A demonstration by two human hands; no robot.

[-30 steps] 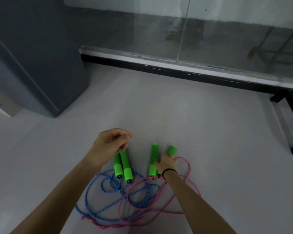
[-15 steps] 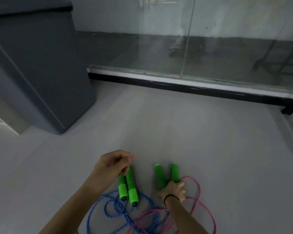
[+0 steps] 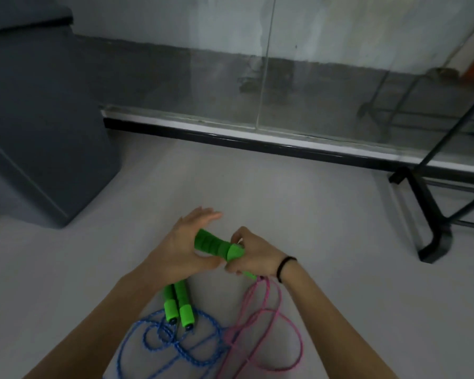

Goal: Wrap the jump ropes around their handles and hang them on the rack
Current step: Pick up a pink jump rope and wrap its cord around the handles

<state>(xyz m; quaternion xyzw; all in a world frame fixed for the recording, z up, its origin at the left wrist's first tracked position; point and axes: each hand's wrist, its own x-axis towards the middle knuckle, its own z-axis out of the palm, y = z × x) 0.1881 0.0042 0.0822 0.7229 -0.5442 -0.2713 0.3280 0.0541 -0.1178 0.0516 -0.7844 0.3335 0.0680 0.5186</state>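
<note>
On grey floor [image 3: 285, 192] by glass wall [image 3: 340, 86] | right hand [image 3: 255, 255] grips green handles [image 3: 214, 244] | left hand [image 3: 181, 242] spread

left hand [image 3: 185, 243]: fingers straight | right hand [image 3: 256, 257]: curled round green handles [image 3: 212, 245]

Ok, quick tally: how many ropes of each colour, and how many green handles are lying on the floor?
Blue rope: 1
Pink rope: 1
Green handles on the floor: 2
Total: 4
</note>
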